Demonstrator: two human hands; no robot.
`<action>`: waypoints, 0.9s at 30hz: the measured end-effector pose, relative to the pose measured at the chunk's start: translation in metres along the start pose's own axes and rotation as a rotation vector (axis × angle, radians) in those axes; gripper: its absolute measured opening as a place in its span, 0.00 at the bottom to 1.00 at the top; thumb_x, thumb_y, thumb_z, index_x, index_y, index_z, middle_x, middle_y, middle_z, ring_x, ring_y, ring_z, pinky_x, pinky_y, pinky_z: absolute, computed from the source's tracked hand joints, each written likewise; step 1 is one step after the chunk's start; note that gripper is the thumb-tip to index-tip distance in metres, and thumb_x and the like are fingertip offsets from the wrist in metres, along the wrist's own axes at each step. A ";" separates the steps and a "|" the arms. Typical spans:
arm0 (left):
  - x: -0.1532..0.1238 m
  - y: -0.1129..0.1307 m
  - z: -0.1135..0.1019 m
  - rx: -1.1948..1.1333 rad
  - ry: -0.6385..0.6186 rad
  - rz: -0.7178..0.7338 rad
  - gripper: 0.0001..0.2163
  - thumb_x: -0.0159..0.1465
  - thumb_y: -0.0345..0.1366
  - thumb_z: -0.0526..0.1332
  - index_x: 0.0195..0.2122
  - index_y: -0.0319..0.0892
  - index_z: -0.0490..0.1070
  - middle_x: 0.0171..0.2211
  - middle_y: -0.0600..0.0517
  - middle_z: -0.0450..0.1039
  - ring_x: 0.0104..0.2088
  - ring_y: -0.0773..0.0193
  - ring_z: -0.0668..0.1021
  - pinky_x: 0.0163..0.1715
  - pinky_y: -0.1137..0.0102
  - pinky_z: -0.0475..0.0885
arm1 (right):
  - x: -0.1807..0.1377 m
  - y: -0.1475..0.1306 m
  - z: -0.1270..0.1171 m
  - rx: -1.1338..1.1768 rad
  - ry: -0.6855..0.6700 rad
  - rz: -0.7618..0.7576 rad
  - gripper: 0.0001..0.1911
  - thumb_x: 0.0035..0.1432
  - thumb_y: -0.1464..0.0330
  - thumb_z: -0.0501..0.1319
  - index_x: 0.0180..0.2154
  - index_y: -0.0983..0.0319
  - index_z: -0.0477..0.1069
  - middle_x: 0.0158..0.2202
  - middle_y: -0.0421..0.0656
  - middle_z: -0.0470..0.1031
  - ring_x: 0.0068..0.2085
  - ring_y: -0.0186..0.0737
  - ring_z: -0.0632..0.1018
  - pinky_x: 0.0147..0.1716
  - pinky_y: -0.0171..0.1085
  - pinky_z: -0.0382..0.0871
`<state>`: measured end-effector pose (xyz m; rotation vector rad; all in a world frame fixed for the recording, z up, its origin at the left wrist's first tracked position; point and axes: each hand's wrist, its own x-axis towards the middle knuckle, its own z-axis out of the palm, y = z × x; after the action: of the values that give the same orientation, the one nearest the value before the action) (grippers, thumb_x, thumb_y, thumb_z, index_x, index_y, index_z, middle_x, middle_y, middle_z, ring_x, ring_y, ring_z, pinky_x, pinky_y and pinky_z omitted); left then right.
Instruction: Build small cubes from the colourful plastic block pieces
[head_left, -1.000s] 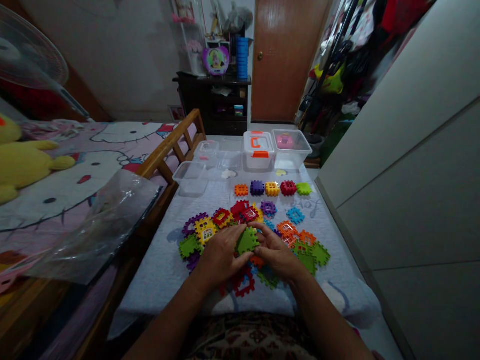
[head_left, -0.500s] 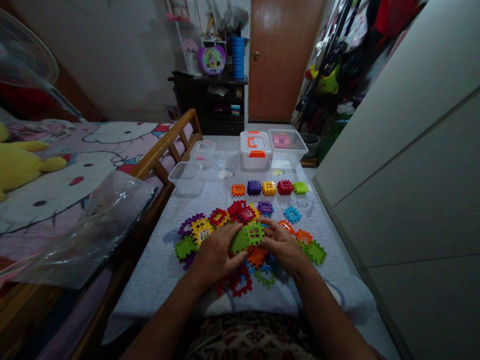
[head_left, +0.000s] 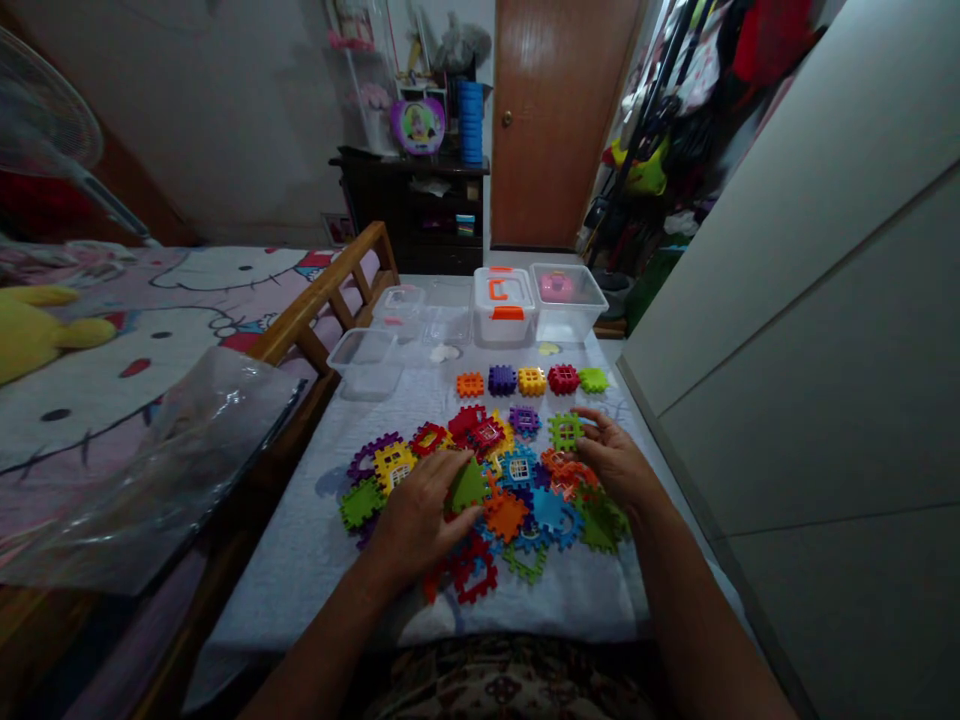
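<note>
My left hand (head_left: 426,505) is closed on a solid green toothed plastic block (head_left: 466,486), held over the pile between thumb and fingers. In my right hand (head_left: 611,455), a light green block with a window grid (head_left: 564,431) is pinched at its right edge, above the right side of the pile. Below and between both hands lie loose interlocking blocks, among them an orange one (head_left: 505,514), a blue window block (head_left: 517,467) and a yellow one (head_left: 394,465). The undersides of both held blocks are hidden.
Beyond the pile runs a row of sorted stacks, including purple (head_left: 502,380) and dark red (head_left: 563,379). Clear plastic boxes (head_left: 364,362) stand at the table's far end, one with an orange-handled lid (head_left: 504,290). A wooden bed rail (head_left: 322,290) borders the left, a pale cabinet (head_left: 810,330) the right.
My hands have moved apart. The right one has carried the green window block away to the right, while the left keeps the solid green block. The view has shifted slightly.
</note>
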<state>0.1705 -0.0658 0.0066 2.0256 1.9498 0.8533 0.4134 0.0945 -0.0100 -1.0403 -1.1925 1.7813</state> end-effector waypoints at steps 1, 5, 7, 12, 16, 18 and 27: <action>0.000 -0.001 0.001 0.001 0.000 0.005 0.25 0.59 0.38 0.66 0.58 0.47 0.66 0.54 0.45 0.74 0.54 0.50 0.76 0.55 0.49 0.73 | 0.010 -0.002 -0.013 -0.056 0.081 -0.046 0.27 0.44 0.72 0.67 0.49 0.59 0.67 0.35 0.38 0.77 0.34 0.36 0.79 0.34 0.37 0.78; 0.000 -0.003 0.006 0.004 0.012 0.008 0.26 0.59 0.37 0.66 0.59 0.48 0.66 0.54 0.46 0.75 0.53 0.50 0.77 0.54 0.50 0.73 | 0.047 -0.005 -0.054 -0.260 0.318 -0.088 0.23 0.43 0.72 0.63 0.45 0.61 0.66 0.29 0.36 0.73 0.28 0.36 0.78 0.28 0.37 0.77; 0.000 -0.003 0.007 0.004 0.012 -0.003 0.26 0.58 0.37 0.66 0.59 0.49 0.66 0.54 0.46 0.75 0.53 0.50 0.78 0.54 0.50 0.73 | 0.060 -0.002 -0.066 -0.343 0.384 -0.068 0.23 0.43 0.72 0.62 0.45 0.62 0.67 0.29 0.37 0.73 0.25 0.36 0.77 0.26 0.36 0.76; 0.001 -0.004 0.006 0.018 0.001 -0.024 0.25 0.59 0.39 0.65 0.59 0.49 0.66 0.54 0.46 0.76 0.52 0.50 0.78 0.53 0.50 0.73 | 0.080 0.008 -0.082 -0.672 0.448 -0.078 0.22 0.46 0.72 0.60 0.47 0.64 0.71 0.41 0.47 0.77 0.30 0.39 0.79 0.29 0.37 0.75; 0.001 -0.006 0.006 0.034 -0.013 -0.027 0.25 0.60 0.39 0.65 0.58 0.48 0.67 0.54 0.44 0.76 0.52 0.49 0.78 0.53 0.51 0.73 | 0.086 0.011 -0.091 -1.038 0.447 -0.178 0.21 0.50 0.72 0.58 0.47 0.66 0.74 0.46 0.52 0.78 0.43 0.45 0.79 0.45 0.41 0.73; 0.001 -0.007 0.007 0.042 -0.023 -0.031 0.25 0.60 0.39 0.65 0.58 0.46 0.66 0.54 0.43 0.76 0.52 0.49 0.78 0.53 0.51 0.73 | 0.086 0.010 -0.095 -1.151 0.446 -0.191 0.22 0.50 0.72 0.59 0.49 0.67 0.75 0.48 0.54 0.77 0.47 0.47 0.78 0.49 0.42 0.70; 0.002 -0.009 0.006 0.043 -0.051 -0.067 0.25 0.60 0.40 0.65 0.58 0.46 0.65 0.53 0.43 0.76 0.51 0.49 0.79 0.51 0.51 0.75 | 0.083 0.005 -0.114 -1.489 0.230 -0.183 0.33 0.48 0.78 0.59 0.58 0.65 0.69 0.55 0.55 0.71 0.56 0.53 0.70 0.58 0.44 0.60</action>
<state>0.1661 -0.0615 -0.0024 1.9723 2.0128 0.7441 0.4833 0.2069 -0.0600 -1.7079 -2.3672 0.3454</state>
